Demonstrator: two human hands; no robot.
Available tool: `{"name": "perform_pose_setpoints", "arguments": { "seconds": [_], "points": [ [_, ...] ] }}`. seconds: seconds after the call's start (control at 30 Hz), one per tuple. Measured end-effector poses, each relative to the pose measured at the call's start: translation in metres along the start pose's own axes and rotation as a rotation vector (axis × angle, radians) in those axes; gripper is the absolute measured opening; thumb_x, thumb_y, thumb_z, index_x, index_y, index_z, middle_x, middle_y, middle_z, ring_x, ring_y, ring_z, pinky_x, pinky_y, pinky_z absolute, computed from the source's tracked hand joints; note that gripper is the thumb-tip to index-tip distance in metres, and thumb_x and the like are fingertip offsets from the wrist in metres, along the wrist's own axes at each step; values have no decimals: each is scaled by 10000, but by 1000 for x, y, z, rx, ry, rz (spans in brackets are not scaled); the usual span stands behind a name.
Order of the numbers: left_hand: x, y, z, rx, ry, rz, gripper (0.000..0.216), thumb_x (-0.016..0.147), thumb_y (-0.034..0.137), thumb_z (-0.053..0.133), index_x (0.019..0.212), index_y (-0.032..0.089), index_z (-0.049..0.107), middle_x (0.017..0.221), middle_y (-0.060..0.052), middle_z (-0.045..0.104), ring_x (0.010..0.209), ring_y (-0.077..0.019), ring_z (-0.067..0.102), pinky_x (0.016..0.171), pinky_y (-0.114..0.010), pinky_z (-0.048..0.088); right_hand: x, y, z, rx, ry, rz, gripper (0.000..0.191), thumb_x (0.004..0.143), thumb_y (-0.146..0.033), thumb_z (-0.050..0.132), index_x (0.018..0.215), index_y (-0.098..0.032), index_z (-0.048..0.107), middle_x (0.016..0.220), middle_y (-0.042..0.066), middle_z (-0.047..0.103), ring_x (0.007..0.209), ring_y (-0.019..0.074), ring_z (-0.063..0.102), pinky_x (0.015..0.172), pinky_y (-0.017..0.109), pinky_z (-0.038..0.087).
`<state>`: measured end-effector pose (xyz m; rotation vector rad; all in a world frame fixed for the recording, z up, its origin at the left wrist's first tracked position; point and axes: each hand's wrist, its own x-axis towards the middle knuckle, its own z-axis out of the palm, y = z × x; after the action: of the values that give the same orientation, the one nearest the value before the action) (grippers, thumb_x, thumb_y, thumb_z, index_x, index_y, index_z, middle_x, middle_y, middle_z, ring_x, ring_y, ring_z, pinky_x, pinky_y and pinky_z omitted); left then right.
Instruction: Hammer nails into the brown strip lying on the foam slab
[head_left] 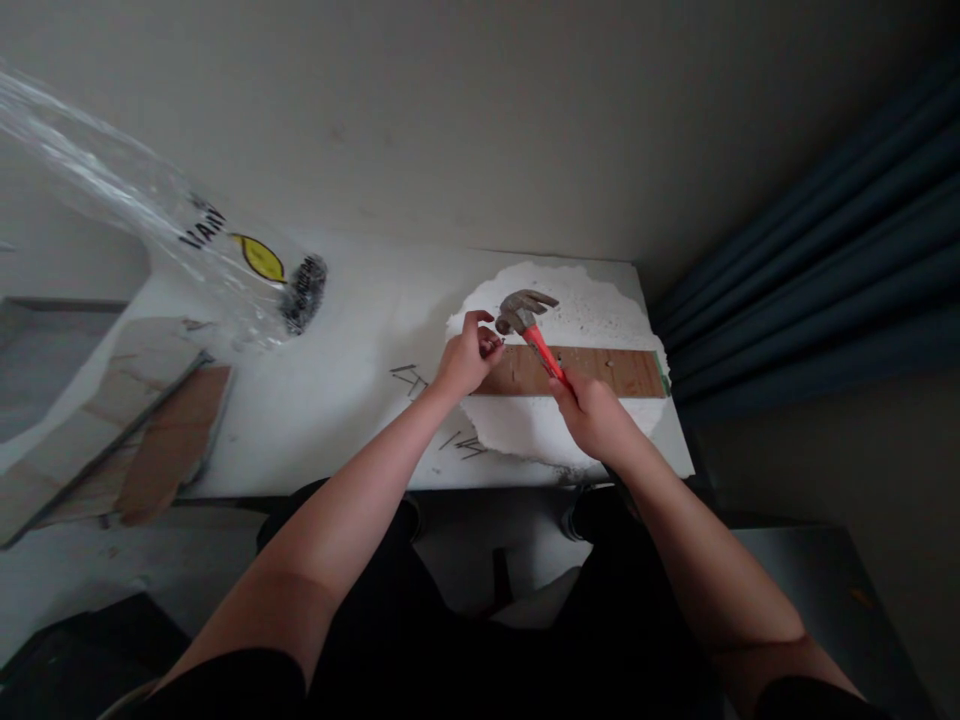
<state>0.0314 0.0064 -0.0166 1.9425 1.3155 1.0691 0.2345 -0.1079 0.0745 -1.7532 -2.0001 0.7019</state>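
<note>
My right hand [592,412] is wrapped round the orange-red handle of a claw hammer [525,308], its metal head raised close to my left fingertips. With thumb and forefinger, my left hand [469,355] pinches a small nail [501,342] over the left end of a brown wooden board [592,371]. The nail is tiny here and partly covered by the fingers. Under the board lies a rough-edged white slab [517,428]. Loose nails [409,376] are scattered left of the slab, and several more nails [466,443] lie by its lower left edge.
A clear plastic bag [217,250] with dark contents stands on the white table [337,420] at the left. Wooden boards [176,440] jut over the table's front left edge. A wall rises behind, and a dark blue curtain [825,240] hangs at the right.
</note>
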Motion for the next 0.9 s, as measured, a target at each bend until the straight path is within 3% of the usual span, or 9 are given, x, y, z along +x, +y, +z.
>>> {"name": "perform_pose_setpoints", "arguments": {
  "seconds": [0.47,0.9],
  "points": [
    [1,1,2,43,0,12,462,811,139,674,1180,250,418,857,19,721,682,-128,631,659,-263,450,2,7,-1,7,-21,18,284,1019,-401,411,824,-221,511,679,38,601,615,181,550,586,293,320],
    [1,0,1,22,-35,22,477,816,133,671,1201,243,412,866,25,719,677,-118,625,645,-242,429,0,0,-5,-40,-27,44,301,1031,-403,386,936,-193,578,736,61,659,667,195,605,606,283,345]
  ]
}}
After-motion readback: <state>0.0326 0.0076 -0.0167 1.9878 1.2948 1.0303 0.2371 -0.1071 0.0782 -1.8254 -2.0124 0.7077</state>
